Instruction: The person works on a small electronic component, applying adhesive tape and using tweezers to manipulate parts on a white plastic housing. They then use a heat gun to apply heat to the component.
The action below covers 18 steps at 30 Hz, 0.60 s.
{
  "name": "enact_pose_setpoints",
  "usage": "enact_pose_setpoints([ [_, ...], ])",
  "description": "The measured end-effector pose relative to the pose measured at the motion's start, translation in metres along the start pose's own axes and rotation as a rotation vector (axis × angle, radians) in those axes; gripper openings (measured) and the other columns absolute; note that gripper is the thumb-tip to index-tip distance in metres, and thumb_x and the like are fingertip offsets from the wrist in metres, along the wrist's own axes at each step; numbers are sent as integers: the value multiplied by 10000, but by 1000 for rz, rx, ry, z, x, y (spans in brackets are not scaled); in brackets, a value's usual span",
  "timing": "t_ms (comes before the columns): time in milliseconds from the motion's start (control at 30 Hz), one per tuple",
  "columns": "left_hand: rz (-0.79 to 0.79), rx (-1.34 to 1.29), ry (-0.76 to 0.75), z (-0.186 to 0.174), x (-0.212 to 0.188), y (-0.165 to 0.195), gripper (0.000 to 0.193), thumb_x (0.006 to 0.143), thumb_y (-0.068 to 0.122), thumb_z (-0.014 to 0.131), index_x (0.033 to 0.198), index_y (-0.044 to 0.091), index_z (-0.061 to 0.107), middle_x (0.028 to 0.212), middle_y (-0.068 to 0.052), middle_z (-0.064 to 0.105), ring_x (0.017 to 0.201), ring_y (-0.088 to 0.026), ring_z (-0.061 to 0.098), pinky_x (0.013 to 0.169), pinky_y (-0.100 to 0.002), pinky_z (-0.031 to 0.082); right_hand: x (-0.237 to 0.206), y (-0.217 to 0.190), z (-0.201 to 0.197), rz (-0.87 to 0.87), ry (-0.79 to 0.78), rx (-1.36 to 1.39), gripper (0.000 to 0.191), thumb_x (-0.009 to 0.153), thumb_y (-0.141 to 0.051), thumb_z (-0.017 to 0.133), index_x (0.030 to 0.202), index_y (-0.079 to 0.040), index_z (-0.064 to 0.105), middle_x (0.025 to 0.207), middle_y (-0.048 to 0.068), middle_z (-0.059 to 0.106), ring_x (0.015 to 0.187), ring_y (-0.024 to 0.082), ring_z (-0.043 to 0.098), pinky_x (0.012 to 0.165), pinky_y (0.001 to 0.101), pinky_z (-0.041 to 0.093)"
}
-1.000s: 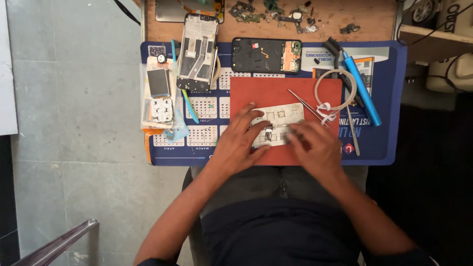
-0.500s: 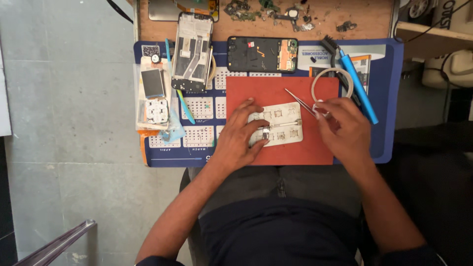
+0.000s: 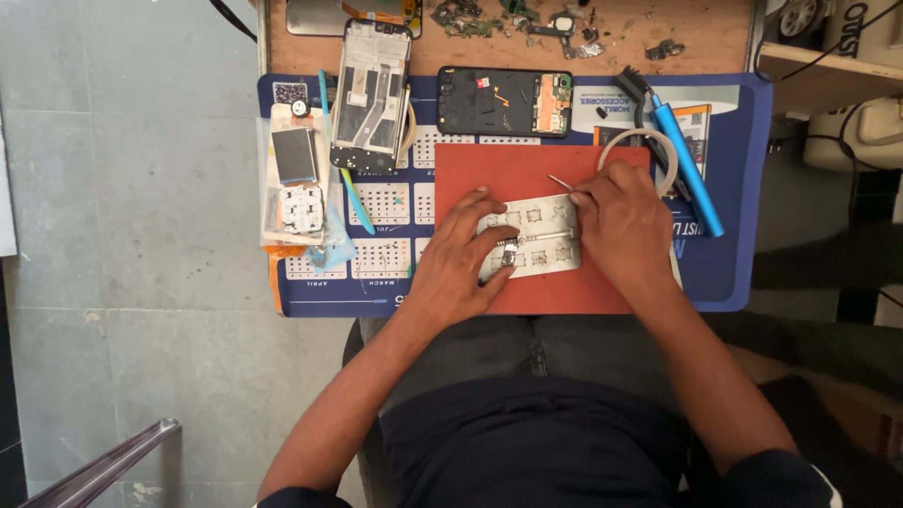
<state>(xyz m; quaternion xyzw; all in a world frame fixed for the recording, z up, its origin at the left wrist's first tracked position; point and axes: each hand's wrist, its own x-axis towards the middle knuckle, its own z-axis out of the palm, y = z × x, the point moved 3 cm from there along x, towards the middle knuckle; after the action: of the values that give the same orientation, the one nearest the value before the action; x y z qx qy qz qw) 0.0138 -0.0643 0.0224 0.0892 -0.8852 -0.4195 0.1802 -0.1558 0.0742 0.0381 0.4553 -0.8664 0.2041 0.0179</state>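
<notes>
Seen from the head camera, a seated person works at a small repair bench covered by a blue mat (image 3: 724,273). On the mat lies a red pad (image 3: 489,169), and on the pad rests a pale metal plate (image 3: 550,259) with small cut-out windows. The left hand (image 3: 461,259) lies flat-fingered over the plate's left end, fingers spread and pressing it down onto the pad. The right hand (image 3: 625,226) covers the plate's right end, its fingers drawn together and pinching thin tweezers (image 3: 562,182) whose tip points up and left, just above the plate's upper edge.

Behind the pad, an opened black phone (image 3: 503,101) lies face down with its circuit parts showing. To its left sits a bare phone frame (image 3: 372,94), and further left a clear bag (image 3: 296,188) holding small parts. A ring of tape (image 3: 649,141) lies just behind the right hand, beside a blue pen-shaped tool (image 3: 687,165).
</notes>
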Motion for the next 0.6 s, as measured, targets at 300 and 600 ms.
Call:
enact_pose_setpoints([
  [300,-44,38,16,1,1,1,774,712,270,888,1354,30,526,1410,-184,500,1455,-419,410,1205,-496,362,-16,37,-26,229,82,740,143,1104,-8,599,1237,-13,548,1062,81,729,913,122,717,766,255,595],
  [600,-48,219,6,-8,1,6,962,571,377,966,1367,48,538,1307,-161,538,1224,-397,499,1099,-506,406,-41,41,-24,178,57,575,168,930,49,726,1090,32,675,1073,121,711,911,158,716,707,266,570],
])
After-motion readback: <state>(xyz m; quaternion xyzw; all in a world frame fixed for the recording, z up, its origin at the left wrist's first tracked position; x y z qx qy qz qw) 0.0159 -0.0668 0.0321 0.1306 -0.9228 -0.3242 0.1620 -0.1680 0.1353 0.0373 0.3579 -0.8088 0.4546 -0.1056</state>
